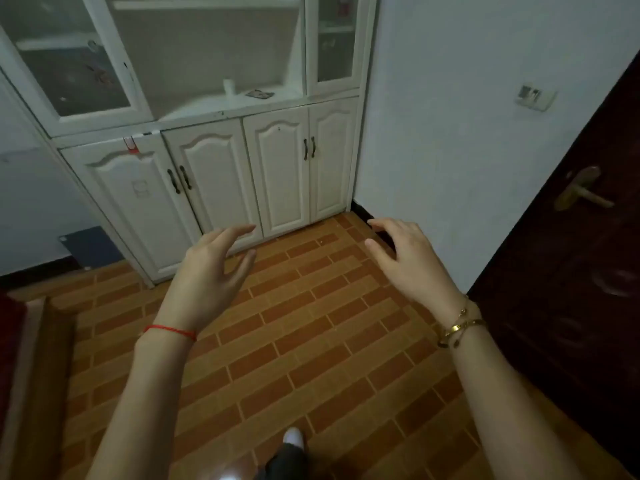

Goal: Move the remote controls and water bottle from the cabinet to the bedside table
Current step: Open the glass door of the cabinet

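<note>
A white cabinet [221, 157] stands against the far wall, with an open shelf above its lower doors. On that shelf sit a small white bottle-like object [228, 86] and a dark flat object [259, 94], too blurred to name. My left hand [211, 271] and my right hand [408, 261] are held out over the tiled floor, well short of the cabinet. Both are empty with fingers spread. A red string circles my left wrist and gold bracelets my right. No bedside table is in view.
A dark wooden door [568, 258] with a brass handle [581, 192] stands at the right. A wall switch [535, 95] is on the white wall. A brown wooden edge [38, 358] runs along the left. My foot [292, 441] shows at the bottom.
</note>
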Demonstrator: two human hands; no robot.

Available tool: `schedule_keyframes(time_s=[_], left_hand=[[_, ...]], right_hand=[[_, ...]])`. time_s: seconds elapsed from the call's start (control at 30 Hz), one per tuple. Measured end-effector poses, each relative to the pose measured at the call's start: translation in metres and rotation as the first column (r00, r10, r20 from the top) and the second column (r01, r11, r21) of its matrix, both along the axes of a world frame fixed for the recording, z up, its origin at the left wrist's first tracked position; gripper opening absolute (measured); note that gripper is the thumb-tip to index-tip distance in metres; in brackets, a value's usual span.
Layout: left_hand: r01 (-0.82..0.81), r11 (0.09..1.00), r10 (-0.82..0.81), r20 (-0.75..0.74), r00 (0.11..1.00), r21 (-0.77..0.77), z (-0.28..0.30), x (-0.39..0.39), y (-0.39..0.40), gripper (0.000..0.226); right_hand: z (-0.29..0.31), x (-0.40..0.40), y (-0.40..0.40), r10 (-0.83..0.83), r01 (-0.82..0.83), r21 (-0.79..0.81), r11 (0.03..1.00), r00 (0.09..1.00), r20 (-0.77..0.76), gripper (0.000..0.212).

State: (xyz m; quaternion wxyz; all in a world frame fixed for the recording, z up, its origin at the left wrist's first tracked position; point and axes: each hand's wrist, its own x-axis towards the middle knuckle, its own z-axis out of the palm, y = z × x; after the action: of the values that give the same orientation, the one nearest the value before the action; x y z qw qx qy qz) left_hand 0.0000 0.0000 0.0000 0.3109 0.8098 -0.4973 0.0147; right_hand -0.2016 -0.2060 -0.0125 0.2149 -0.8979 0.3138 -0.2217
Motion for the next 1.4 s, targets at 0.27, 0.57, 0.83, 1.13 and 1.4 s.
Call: schedule_keyframes(time_s=[0.27,0.57,0.83,1.13,1.4], left_hand=[[-0.023,0.999,0.024,-0.013,1.0,0.038,-0.028,0.061,-0.064,0.04],[0.026,0.998,-0.023,-0.043,0.999,0.052,-0.028,0.17,-0.175,0.042],[0.073,0.992,-0.07,-0.035,0.997,0.107,-0.032,0.255,-0.258,0.041],[0.099,0.985,-0.092,-0.059,0.994,0.142,-0.055,0.325,-0.344,0.04],[0.078,0.986,-0.07,-0.057,0.996,0.147,-0.057,0.402,-0.466,0.04]], right_hand=[[-0.032,0.065,-0.06,-0.017,0.019,0.039,0.999,0.999,-0.039,0.042],[-0.028,0.175,-0.159,-0.043,0.044,0.06,0.997,0.999,-0.027,0.042],[-0.033,0.253,-0.229,-0.045,0.05,0.076,0.996,0.997,-0.06,0.044],[-0.059,0.324,-0.319,-0.042,0.05,0.092,0.994,0.995,-0.087,0.041],[-0.068,0.407,-0.444,-0.023,0.033,0.096,0.995,0.995,-0.097,0.043]])
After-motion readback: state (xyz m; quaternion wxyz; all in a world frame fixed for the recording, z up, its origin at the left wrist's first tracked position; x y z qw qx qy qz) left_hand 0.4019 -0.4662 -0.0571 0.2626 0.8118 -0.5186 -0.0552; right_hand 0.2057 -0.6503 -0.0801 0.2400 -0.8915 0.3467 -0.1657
